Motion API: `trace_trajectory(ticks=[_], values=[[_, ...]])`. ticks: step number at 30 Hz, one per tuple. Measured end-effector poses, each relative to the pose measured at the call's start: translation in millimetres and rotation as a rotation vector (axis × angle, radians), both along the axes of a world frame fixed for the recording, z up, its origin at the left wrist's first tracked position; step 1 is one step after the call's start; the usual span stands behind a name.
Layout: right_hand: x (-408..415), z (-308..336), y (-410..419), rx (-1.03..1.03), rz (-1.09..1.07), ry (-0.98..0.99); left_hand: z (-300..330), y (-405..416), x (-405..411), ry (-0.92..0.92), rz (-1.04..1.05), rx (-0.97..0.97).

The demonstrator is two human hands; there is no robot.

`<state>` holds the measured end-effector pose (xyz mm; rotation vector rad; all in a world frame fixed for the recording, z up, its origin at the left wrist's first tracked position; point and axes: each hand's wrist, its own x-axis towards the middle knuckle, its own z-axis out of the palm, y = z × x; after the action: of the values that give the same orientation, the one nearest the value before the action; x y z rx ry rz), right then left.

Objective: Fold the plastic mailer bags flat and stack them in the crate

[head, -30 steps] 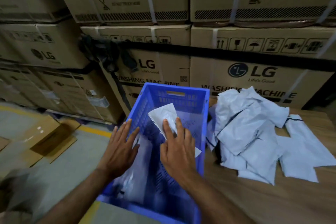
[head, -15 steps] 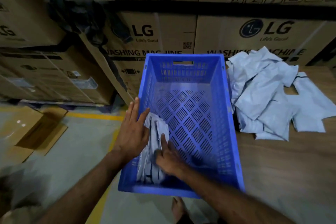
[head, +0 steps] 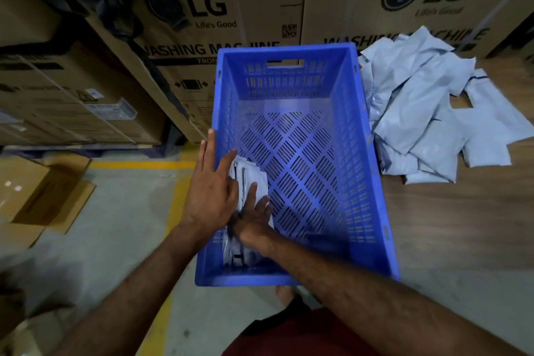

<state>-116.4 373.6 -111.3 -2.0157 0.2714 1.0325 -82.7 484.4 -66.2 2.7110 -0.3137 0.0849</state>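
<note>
Inside one blue perforated plastic crate [head: 291,89], a stack of folded grey plastic mailer bags [head: 245,179] stands along the left wall, count unclear. Left hand [head: 209,191], fingers straight and together, lies against the stack; right hand [head: 254,218] presses it flat-fingered. Loose grey mailers [head: 427,113], overlapping and uncountable, lie on the wooden table [head: 462,225].

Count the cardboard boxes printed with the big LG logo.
2 show the logo: one brown cardboard box behind the blue plastic crate, another brown cardboard box behind the pale mailer bags. Boxes at left may carry logos hidden from view.
</note>
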Motion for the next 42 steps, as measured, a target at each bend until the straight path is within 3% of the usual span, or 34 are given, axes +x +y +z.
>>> trace_trajectory(ticks=[8, 12, 15, 21, 24, 28, 33, 39, 42], values=[[-1, 0, -24, 0.029, 0.057, -0.11, 2, -3, -1, -0.061, 0.001, 0.141], [-5, 6, -60, -0.152, 0.092, -0.499, 1, -15, -4, -0.168, -0.151, 0.252], [-7, 26, -100, -0.22, 0.14, -0.721, 2, -36, -5, -0.212, -0.203, 0.212], [-4, 68, -199, -0.334, -0.095, -1.155, 16, -113, 2, -0.22, -0.262, 0.078], [-3, 72, -257, -0.394, -0.217, -1.17, 20, -165, 3, -0.218, -0.309, 0.017], [-3, 50, -335, -0.482, -0.344, -1.043, 33, -238, 4, -0.255, -0.368, -0.025], [9, 7, -416, -0.563, -0.312, -0.902, 24, -317, 15, -0.216, -0.422, 0.004], [51, -29, -455, -0.465, -0.426, -0.726, -18, -374, 30, -0.12, -0.38, 0.089], [76, -35, -459, -0.446, -0.355, -0.607, -28, -388, 32, -0.09, -0.342, 0.145]])
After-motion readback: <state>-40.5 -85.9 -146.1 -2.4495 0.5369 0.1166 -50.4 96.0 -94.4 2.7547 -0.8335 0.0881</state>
